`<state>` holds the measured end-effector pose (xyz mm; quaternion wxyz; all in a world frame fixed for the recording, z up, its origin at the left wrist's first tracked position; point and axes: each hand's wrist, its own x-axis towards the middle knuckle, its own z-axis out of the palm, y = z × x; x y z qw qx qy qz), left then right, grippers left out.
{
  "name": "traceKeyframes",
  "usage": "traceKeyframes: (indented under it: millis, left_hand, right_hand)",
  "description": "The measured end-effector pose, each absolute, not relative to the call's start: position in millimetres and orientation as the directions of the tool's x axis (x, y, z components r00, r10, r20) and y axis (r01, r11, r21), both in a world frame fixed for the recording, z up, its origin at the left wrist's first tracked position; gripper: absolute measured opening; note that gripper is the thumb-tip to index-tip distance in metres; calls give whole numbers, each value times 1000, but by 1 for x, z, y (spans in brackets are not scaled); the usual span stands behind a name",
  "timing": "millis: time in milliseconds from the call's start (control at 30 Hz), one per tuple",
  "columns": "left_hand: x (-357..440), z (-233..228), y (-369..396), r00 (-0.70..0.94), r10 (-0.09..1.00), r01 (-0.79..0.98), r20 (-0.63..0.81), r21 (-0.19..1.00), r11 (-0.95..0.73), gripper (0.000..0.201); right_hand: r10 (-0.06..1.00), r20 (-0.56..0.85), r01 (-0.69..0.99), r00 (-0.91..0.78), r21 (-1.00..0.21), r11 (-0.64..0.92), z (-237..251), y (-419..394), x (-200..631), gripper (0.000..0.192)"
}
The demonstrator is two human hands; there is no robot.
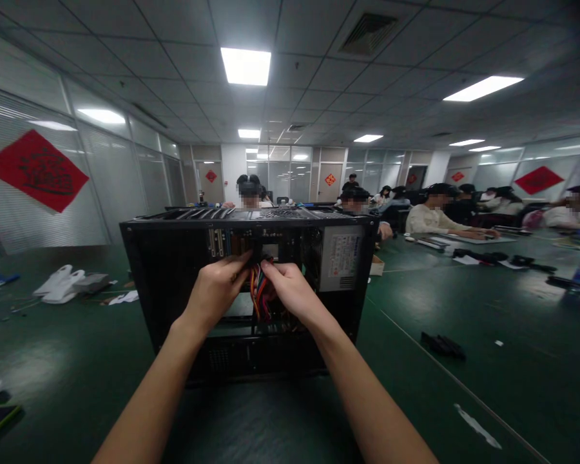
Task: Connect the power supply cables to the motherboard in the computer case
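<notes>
Both hands work inside the open black metal computer case standing on the dark green table. Left hand and right hand pinch the multicoloured cable bundle — seemingly mid-connection. Next calls for careful alignment, I judge — the plug itself is hidden behind fingers, the interior too dim.

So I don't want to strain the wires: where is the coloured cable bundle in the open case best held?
Probably at the top of the cable bundle, by the plug end, where the left hand and right hand already pinch it. Come from the open front of the computer case; its frame and the power supply close the other sides. Below, the wires hang loose.
</notes>
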<state>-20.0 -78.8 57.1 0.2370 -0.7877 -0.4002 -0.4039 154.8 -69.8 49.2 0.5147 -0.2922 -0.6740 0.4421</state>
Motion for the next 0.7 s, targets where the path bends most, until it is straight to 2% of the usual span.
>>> traceKeyframes:
  millis: [167,267,333,400,433,500,533,567,633,700]
  left_hand:
    - [-22,48,-73,351,401,818,846,-69,-571,44]
    - [-20,43,-70,343,431,824,835,-47,-565,35]
    - [-19,39,-67,348,446,829,825,-48,-557,27]
    - [-18,36,-63,353,448,826,822,-48,-562,26]
    - [-18,35,-62,352,447,819,823,-40,-572,26]
    - [-17,32,-59,346,451,797,823,-4,-604,27]
    - [-17,31,-58,338,460,786,821,23,-618,28]
    - [-16,30,-57,330,477,778,815,51,-626,28]
    - [-15,28,-56,325,517,773,792,93,-627,29]
    - [-14,24,-53,350,548,766,760,105,-634,30]
  right_hand:
    - [858,370,-98,-358,-928,359,49,-69,154,51]
    - [833,361,-111,-419,-931,348,46,-65,156,50]
    - [832,349,-56,-430,-931,362,42,-62,157,50]
    - [847,400,109,-350,-881,461,39,-59,160,49]
    - [837,476,227,-272,-813,536,38,-59,162,46]
    - [720,677,464,-152,-594,657,37,-58,167,32]
    - [638,751,547,-170,-467,695,37,-58,169,31]
    - [573,784,595,-239,-349,724,36,-58,171,39]
    - [517,743,622,-425,-175,763,35,-56,173,46]
    - [541,655,656,-528,-91,750,32,-54,175,38]
